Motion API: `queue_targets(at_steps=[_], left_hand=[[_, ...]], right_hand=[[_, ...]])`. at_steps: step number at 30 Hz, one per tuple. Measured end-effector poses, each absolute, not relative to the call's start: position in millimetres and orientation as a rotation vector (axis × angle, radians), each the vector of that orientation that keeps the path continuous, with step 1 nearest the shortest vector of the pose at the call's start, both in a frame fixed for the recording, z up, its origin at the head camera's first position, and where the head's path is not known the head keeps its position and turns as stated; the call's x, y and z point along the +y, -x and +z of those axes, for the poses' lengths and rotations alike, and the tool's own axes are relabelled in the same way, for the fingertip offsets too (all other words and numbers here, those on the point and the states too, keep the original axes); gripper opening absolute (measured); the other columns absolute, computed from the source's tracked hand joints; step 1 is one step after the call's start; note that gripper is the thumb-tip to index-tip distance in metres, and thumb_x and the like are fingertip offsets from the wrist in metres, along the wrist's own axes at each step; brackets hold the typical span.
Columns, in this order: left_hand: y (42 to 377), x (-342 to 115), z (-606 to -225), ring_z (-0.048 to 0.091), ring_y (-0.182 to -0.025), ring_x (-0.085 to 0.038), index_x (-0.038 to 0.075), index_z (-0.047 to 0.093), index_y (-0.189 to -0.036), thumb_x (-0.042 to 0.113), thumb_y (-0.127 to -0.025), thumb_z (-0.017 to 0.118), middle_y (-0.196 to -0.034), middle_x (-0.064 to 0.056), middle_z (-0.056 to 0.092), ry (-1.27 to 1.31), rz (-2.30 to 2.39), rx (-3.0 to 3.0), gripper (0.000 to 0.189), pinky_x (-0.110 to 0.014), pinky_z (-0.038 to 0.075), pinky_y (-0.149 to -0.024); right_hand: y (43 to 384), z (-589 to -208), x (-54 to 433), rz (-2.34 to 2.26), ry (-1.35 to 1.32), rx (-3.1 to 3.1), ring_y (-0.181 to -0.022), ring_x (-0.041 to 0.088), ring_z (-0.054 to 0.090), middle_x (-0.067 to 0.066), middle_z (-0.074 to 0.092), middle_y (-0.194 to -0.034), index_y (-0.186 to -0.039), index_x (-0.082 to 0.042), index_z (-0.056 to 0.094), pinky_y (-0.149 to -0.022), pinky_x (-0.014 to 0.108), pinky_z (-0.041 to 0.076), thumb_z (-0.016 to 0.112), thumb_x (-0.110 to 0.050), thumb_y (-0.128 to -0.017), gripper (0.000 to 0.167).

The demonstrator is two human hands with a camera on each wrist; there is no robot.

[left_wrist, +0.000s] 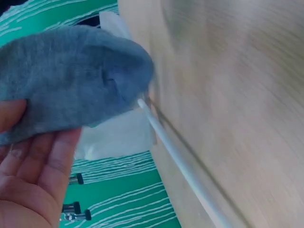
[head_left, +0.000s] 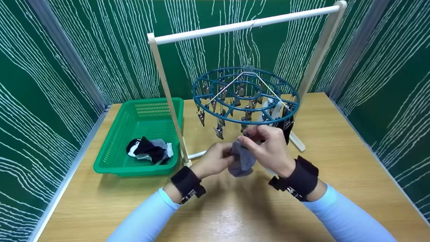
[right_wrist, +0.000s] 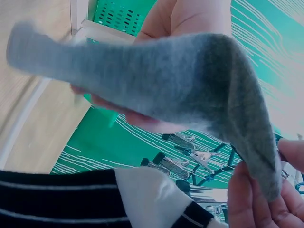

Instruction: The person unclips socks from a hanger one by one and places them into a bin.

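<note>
A grey sock (head_left: 242, 159) hangs below the front rim of a round blue clip hanger (head_left: 242, 122). My left hand (head_left: 215, 159) pinches it from the left, thumb on one face, as the left wrist view shows. At the sock's upper end, close under the hanger, my right hand (head_left: 273, 151) pinches the fabric between thumb and fingers. Metal clips (head_left: 219, 130) dangle from the hanger; whether one bites the grey sock is hidden by my fingers. A black-and-white striped sock (right_wrist: 57, 199) hangs beside it in the right wrist view.
A wooden stand with a white rail (head_left: 215, 32) carries the hanger. To the left, a green basket (head_left: 111, 141) contains a small pile of black, grey and white socks (head_left: 151, 150). The stand's right foot (head_left: 297, 142) rests on the wooden table (head_left: 336, 161).
</note>
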State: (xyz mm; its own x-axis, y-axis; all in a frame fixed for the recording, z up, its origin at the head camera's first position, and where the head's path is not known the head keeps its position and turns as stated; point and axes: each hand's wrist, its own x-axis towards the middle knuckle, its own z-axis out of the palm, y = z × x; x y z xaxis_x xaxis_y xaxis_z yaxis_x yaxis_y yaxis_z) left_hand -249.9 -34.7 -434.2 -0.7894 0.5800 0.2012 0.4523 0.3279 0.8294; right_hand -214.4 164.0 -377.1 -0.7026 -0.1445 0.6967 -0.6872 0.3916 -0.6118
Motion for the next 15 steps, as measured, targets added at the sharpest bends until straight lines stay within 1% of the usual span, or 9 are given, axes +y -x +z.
queue_targets(at_steps=[3,6,8,10,12,13,15], left_hand=[[249.6,-34.2,-433.2,0.075,-0.093,-0.016,-0.002,0.078,-0.111,-0.002,-0.099,0.065,-0.107,-0.016,0.081,-0.969,1.479,2.480,0.018,-0.026,0.062,-0.085],[250.4,-33.6,-433.0,0.069,-0.085,-0.010,-0.002,0.079,-0.105,-0.002,-0.097,0.067,-0.099,-0.014,0.081,-0.966,1.485,2.528,0.015,-0.023,0.059,-0.079],[251.3,-33.6,-432.9,0.065,-0.081,-0.008,-0.002,0.079,-0.102,-0.001,-0.097,0.067,-0.095,-0.013,0.080,-0.936,1.469,2.578,0.012,-0.023,0.057,-0.076],[253.0,-34.0,-432.3,0.063,-0.080,-0.010,-0.001,0.078,-0.101,0.001,-0.099,0.067,-0.093,-0.012,0.079,-0.888,1.435,2.626,0.012,-0.026,0.056,-0.075],[255.2,-34.7,-432.3,0.067,-0.084,-0.012,-0.001,0.080,-0.105,0.001,-0.100,0.065,-0.098,-0.012,0.080,-0.811,1.417,2.656,0.016,-0.028,0.058,-0.079],[256.3,-35.3,-432.5,0.067,-0.085,-0.012,0.000,0.081,-0.108,0.000,-0.101,0.064,-0.101,-0.012,0.081,-0.776,1.409,2.668,0.019,-0.027,0.057,-0.079],[257.9,-36.7,-432.9,0.065,-0.079,-0.015,-0.001,0.081,-0.115,-0.002,-0.101,0.061,-0.102,-0.016,0.081,-0.716,1.417,2.680,0.025,-0.027,0.055,-0.072]], right_hand=[[216.3,-379.0,165.0,1.313,-0.721,-2.065,-0.066,0.001,0.062,0.015,0.078,-0.080,-0.084,0.004,0.074,-0.061,0.010,0.050,0.082,0.008,-0.090,0.010],[216.7,-380.6,165.5,1.321,-0.730,-2.024,-0.065,-0.001,0.062,0.016,0.078,-0.078,-0.082,0.004,0.074,-0.060,0.009,0.049,0.080,0.010,-0.090,0.012],[216.1,-380.8,165.2,1.328,-0.735,-2.003,-0.066,-0.001,0.063,0.017,0.078,-0.078,-0.081,0.004,0.074,-0.060,0.009,0.050,0.080,0.012,-0.090,0.013],[215.2,-379.9,164.6,1.334,-0.739,-1.988,-0.066,-0.001,0.064,0.018,0.078,-0.078,-0.081,0.004,0.074,-0.061,0.009,0.050,0.079,0.012,-0.090,0.013],[214.6,-378.7,164.3,1.335,-0.743,-1.983,-0.067,-0.001,0.065,0.018,0.078,-0.079,-0.082,0.003,0.074,-0.063,0.009,0.052,0.079,0.012,-0.090,0.013],[214.2,-377.9,164.1,1.333,-0.746,-1.983,-0.068,-0.001,0.065,0.018,0.078,-0.079,-0.082,0.003,0.074,-0.063,0.009,0.052,0.079,0.012,-0.091,0.013],[214.2,-377.0,164.2,1.327,-0.747,-1.988,-0.068,-0.001,0.066,0.018,0.078,-0.079,-0.083,0.003,0.075,-0.064,0.009,0.053,0.079,0.012,-0.091,0.013]])
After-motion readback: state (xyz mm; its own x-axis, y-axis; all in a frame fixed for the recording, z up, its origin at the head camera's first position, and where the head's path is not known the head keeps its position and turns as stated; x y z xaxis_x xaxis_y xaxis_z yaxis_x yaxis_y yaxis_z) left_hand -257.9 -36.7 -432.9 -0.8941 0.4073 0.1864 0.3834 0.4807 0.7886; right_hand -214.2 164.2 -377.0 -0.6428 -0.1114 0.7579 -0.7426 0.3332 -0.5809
